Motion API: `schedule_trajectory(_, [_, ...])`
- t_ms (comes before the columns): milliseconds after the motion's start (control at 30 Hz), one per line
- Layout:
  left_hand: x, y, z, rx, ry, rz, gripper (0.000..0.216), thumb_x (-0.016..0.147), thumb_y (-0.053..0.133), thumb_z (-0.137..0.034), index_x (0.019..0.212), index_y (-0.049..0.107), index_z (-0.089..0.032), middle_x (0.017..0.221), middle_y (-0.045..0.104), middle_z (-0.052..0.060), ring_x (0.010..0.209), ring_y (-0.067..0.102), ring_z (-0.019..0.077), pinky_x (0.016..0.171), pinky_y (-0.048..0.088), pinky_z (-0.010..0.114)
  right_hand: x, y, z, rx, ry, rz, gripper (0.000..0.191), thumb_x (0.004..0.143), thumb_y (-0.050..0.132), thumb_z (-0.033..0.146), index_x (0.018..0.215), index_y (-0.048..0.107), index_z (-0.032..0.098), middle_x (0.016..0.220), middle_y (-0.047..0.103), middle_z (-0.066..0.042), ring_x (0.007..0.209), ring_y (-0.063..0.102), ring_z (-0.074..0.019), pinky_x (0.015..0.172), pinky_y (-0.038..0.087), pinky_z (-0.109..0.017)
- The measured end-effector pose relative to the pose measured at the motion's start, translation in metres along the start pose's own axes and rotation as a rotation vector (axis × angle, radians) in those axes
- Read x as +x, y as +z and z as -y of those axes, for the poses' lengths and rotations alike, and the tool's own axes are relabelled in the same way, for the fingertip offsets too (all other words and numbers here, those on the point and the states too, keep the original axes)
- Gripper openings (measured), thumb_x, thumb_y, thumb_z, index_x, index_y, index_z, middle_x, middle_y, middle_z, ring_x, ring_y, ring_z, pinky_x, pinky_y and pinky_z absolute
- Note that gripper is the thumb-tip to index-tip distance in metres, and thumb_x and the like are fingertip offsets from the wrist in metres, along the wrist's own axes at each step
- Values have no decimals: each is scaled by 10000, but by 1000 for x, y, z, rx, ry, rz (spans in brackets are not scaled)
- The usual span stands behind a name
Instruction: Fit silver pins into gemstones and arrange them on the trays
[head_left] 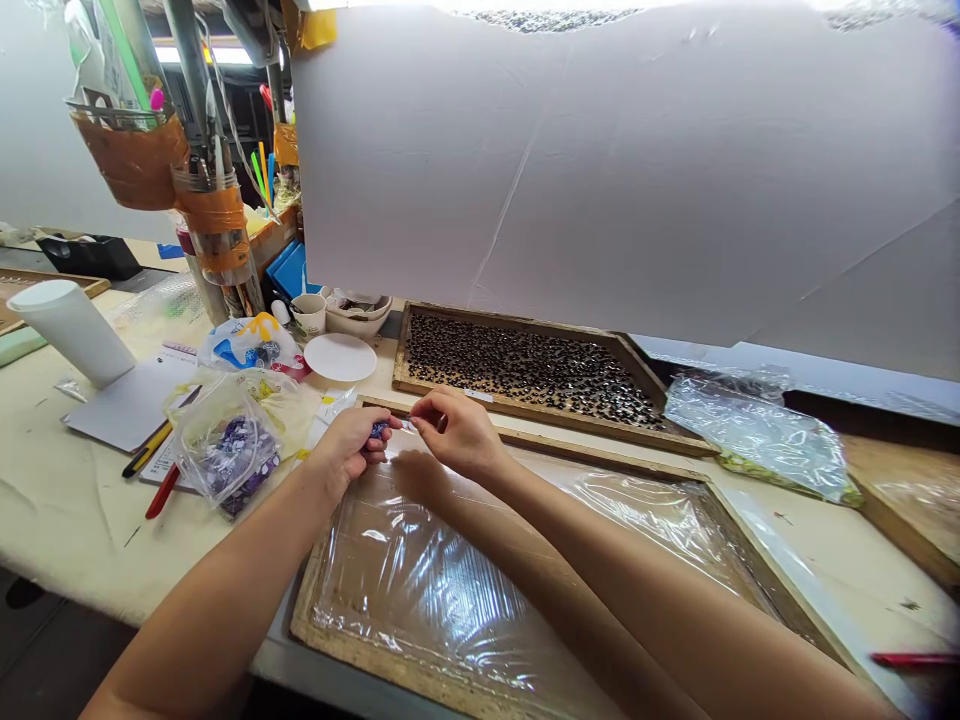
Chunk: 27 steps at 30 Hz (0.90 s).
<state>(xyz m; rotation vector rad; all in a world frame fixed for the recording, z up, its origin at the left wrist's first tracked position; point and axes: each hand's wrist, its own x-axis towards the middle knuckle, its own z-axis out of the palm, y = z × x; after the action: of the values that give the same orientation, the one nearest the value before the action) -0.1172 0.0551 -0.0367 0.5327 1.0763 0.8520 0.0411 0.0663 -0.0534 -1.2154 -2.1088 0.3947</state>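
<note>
My left hand [351, 447] is closed around several small purple pieces [379, 429], which show between its fingers. Thumb and forefinger of my right hand [459, 432] are pinched together just to the right of it. Between the two hands' fingertips is a small whitish piece [406, 424], too small to name. Both hands hover over the far left corner of a wooden-framed tray [375, 667] covered with shiny clear film. Left of my left hand, a clear plastic bag [196, 440] holds more purple and white pieces.
Behind stands a wooden tray [525, 418] of small dark pieces. A clear plastic packet [765, 435] lies right. Left are a red pen [162, 492], a notepad [124, 415], a white cylinder [71, 330], a white disc [340, 357] and taped tool jars [217, 225]. A white board [600, 180] rises behind.
</note>
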Motion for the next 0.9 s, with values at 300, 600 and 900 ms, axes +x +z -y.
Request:
schedule_trajectory(300, [0, -2, -3, -28, -19, -2, 184, 776, 427, -75, 617, 516, -102, 459, 391, -43, 316, 223, -6, 338, 127, 137, -7, 14, -22, -525, -3, 212, 225, 878, 419, 213, 827, 633, 164, 874, 594, -74, 731, 544, -167, 571, 300, -271])
schedule_trajectory(600, [0, -1, -2, -48, -66, 28, 177, 787, 417, -75, 644, 518, -97, 460, 388, -48, 317, 222, -12, 339, 128, 126, -7, 15, -26, -645, -49, 311, 306, 921, 313, 195, 875, 611, 143, 907, 586, -88, 724, 533, -161, 545, 262, -273])
schedule_trajectory(900, [2, -2, 0, -81, -136, 93, 160, 793, 429, -101, 675, 536, -87, 471, 403, -41, 319, 234, -9, 322, 146, 117, -12, 9, -10, -632, -143, 371, 256, 873, 400, 163, 847, 652, 123, 865, 594, -112, 757, 530, -183, 634, 319, -283])
